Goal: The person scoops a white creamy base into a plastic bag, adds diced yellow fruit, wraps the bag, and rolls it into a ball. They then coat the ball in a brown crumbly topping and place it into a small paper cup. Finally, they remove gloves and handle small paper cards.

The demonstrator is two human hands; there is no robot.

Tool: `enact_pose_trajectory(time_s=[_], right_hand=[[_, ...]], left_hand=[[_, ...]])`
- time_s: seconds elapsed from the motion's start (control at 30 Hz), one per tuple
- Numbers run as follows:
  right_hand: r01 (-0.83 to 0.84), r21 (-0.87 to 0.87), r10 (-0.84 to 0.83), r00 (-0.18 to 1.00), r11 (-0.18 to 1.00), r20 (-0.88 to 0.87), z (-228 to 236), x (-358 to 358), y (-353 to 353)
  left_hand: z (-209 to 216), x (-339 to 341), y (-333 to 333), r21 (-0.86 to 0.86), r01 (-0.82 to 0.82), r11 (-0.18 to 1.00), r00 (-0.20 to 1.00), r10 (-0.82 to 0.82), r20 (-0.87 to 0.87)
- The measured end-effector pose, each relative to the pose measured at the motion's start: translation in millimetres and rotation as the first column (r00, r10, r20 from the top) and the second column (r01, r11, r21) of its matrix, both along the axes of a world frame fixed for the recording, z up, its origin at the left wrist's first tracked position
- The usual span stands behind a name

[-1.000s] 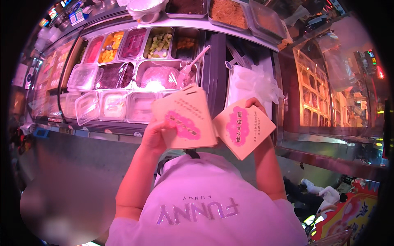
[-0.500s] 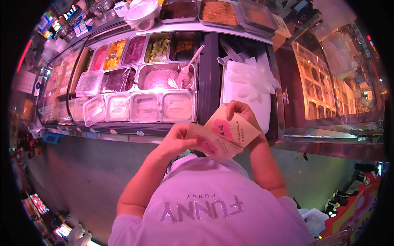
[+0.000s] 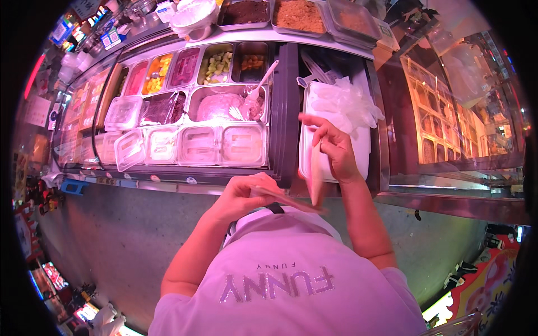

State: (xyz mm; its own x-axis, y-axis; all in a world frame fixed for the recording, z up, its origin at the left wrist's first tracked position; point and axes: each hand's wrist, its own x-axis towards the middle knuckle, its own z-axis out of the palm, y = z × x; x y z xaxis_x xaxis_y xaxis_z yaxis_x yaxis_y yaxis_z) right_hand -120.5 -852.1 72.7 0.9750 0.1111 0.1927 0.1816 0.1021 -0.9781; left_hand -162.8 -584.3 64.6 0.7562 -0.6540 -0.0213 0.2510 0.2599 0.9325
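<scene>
My left hand (image 3: 246, 193) is closed on a tan printed paper piece (image 3: 292, 201), seen nearly edge-on and blurred, low in front of my shirt. My right hand (image 3: 335, 147) pinches a second tan paper piece (image 3: 315, 178) that hangs upright below its fingers, its index finger stretched out to the left. The two papers are close together at their lower ends; whether they touch I cannot tell. Beyond my right hand, clear plastic gloves (image 3: 344, 106) lie crumpled on a white lidded box (image 3: 361, 151).
A food counter holds metal pans (image 3: 216, 105) of fruit and paste, a pink spatula (image 3: 266, 78), and clear-lidded tubs (image 3: 245, 144). Trays of brown crumbs (image 3: 298, 17) stand on the back ledge. To the right is a glass case (image 3: 431, 112); grey floor (image 3: 145, 235) lies below the counter edge.
The two papers, overlapping and face up before, have come apart and turned edge-on. My right hand has shifted slightly up with one; my left hand keeps the other, tilted lower.
</scene>
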Motion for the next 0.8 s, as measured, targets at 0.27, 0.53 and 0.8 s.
enact_pose_trajectory(time_s=[0.27,0.53,0.8], right_hand=[[0.671,-0.558,-0.444,0.742,0.489,0.503,-22.8,22.7,-16.2],[0.210,-0.731,-0.460,0.874,0.649,-0.157,-147.1,-171.0,-46.9],[-0.128,-0.425,-0.135,0.835,0.896,-0.534,-199.9,-122.0,-53.4]], left_hand=[[-77.1,18.1,-8.7,-0.056,-0.255,0.965,0.906,0.218,-0.362],[-198.3,30.9,-46.5,0.182,-0.294,0.938,0.809,0.346,-0.476],[-179.8,35.1,3.5,0.039,-0.280,0.959,0.727,0.238,-0.644]])
